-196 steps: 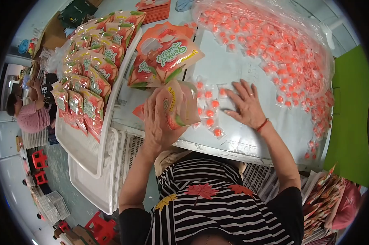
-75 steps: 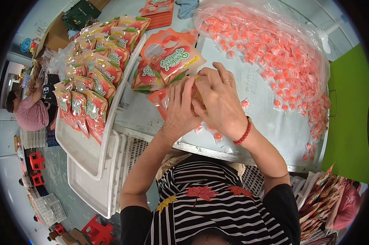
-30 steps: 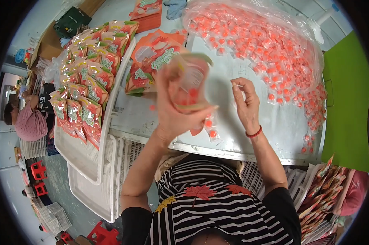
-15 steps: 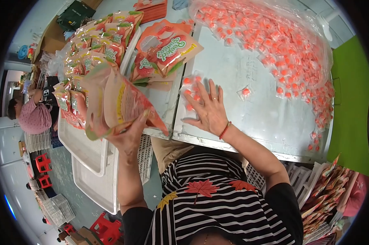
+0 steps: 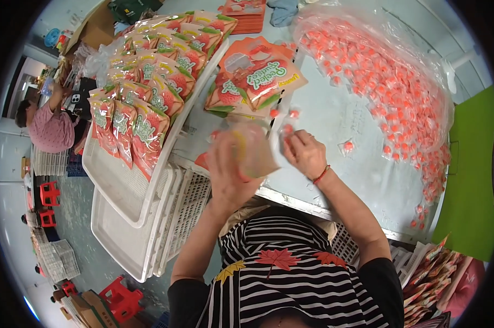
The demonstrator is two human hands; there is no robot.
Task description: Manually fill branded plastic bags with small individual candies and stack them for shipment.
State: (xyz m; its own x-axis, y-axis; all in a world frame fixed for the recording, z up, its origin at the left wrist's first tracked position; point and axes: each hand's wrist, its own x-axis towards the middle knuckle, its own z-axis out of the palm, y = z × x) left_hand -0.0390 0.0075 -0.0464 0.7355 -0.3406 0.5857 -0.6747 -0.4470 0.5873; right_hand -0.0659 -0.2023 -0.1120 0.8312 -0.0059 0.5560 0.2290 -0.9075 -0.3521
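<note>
My left hand (image 5: pixel 229 177) grips a pink and beige snack pouch (image 5: pixel 253 150) over the near table edge; both are smeared by motion. Beside the pouch, my right hand (image 5: pixel 306 155) has its fingers pinched together on small clear-wrapped red candies (image 5: pixel 287 130), partly hidden by the fingers. Just beyond lie two more wrapped candies near the table's seam. A single wrapped candy (image 5: pixel 346 146) rests to the right of that hand. Farther off, flat printed pouches (image 5: pixel 260 74) are stacked on the table.
A large heap of wrapped candies (image 5: pixel 378 93) spills from a clear plastic bag at the right. Filled pouches (image 5: pixel 148 82) stand in rows on a white tray (image 5: pixel 132 191) at the left, above stacked crates. A person (image 5: pixel 53 126) sits at the far left.
The left hand has swung right and tilted the pouch toward the right hand. The right hand, flat over the candies before, has curled into a pinch. The head view has shifted.
</note>
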